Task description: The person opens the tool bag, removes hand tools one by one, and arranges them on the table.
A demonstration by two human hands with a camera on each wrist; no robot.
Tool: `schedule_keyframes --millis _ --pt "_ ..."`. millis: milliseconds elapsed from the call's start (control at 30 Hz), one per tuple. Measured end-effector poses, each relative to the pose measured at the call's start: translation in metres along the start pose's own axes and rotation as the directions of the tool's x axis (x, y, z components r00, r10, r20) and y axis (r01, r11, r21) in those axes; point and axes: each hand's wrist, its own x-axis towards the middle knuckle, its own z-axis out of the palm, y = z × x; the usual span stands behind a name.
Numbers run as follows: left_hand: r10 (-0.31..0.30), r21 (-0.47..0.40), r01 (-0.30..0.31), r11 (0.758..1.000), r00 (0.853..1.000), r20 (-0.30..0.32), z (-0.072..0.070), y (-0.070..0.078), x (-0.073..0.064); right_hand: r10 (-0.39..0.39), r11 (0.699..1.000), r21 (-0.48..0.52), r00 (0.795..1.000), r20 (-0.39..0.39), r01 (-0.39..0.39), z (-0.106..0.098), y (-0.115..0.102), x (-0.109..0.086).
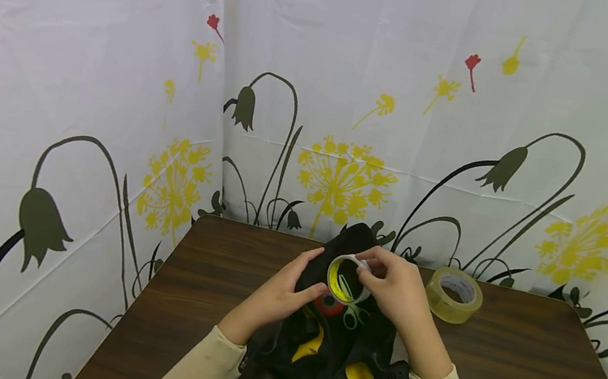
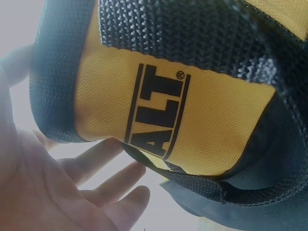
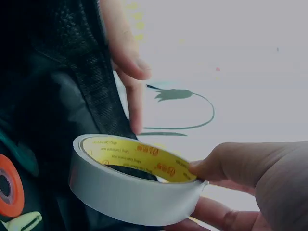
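A black tool bag (image 1: 332, 362) with yellow patches lies on the table. My right hand (image 1: 393, 288) pinches a roll of grey tape (image 3: 134, 197) with a yellow inner core, thumb inside the ring, above the bag's opening. At the bag's left side, my left hand (image 1: 282, 286) holds its edge, the fingers partly hidden behind it. In the left wrist view, fingers reach under a yellow panel (image 2: 211, 120) lettered "ALT" and bordered by black webbing. Inside the bag show a red-orange ring-shaped roll (image 3: 10, 185) and scissors with pale green handles (image 1: 351, 318).
A roll of clear packing tape (image 1: 451, 311) stands on the brown wooden table (image 1: 526, 374), right of the bag. Behind the table's far edge hangs a white curtain (image 1: 318, 31) printed with flowers, which also covers the left side.
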Motion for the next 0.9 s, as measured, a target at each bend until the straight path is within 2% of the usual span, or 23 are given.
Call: schedule_keyframes --millis 133,300,500,633,800,833,900 --pt "-0.001 0.007 0.001 1.000 1.000 0.003 0.000 0.000 0.000 -0.020 1.000 0.024 0.999 -0.034 0.020 -0.013 0.004 -0.008" --pt "0.006 0.027 -0.005 1.000 1.000 -0.009 0.000 -0.001 0.001 -0.007 0.993 0.117 0.994 -0.112 0.020 -0.031 0.018 -0.020" --pt "-0.001 0.025 0.001 1.000 1.000 -0.007 0.004 -0.006 -0.004 0.050 0.949 0.316 0.991 -0.122 -0.009 -0.047 0.057 -0.035" --pt "-0.005 0.018 0.005 1.000 1.000 -0.003 0.005 -0.007 -0.006 0.104 0.918 0.394 0.983 -0.149 -0.038 -0.063 0.076 -0.041" --pt "0.008 0.012 -0.008 1.000 1.000 0.000 0.005 -0.002 -0.002 0.172 0.886 0.462 0.951 -0.257 -0.036 -0.087 0.086 -0.046" --pt "0.008 0.013 -0.008 1.000 1.000 0.000 0.005 -0.002 -0.001 0.192 0.886 0.462 0.939 -0.286 -0.040 -0.091 0.088 -0.046" --pt "0.012 0.015 -0.013 1.000 1.000 0.001 0.005 -0.001 0.001 0.252 0.863 0.502 0.909 -0.332 -0.056 -0.099 0.093 -0.047"
